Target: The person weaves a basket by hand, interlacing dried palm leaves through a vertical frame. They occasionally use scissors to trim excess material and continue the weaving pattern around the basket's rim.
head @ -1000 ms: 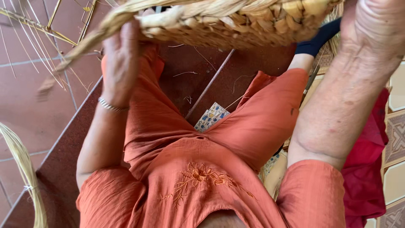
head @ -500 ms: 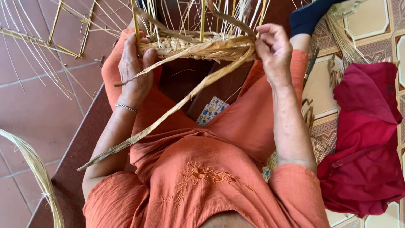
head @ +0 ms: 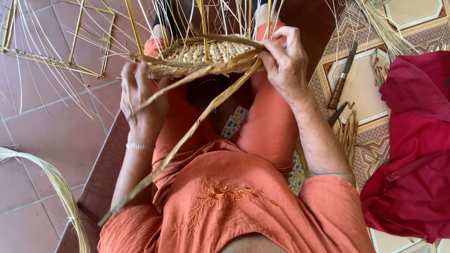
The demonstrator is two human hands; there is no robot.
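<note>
While both hands grip it, a half-woven straw basket [head: 206, 54] sits over the person's knees.

Its loose upright stalks fan away from the body; the right hand [head: 285, 63] is clenched on the basket's near rim, pinching a long flat straw strip [head: 187, 136] that runs from the basket down past the left arm. The left hand [head: 143, 100] clasps the basket's opposite side. Right of the basket a knife [head: 342, 77] lies on patterned tiles, and farther right a red cloth [head: 415, 145].

Woven basket [head: 206, 54]: upright stakes [head: 234, 14] crowd above; knife [head: 342, 77] lies right; bare floor tiles [head: 51, 126] left.
</note>
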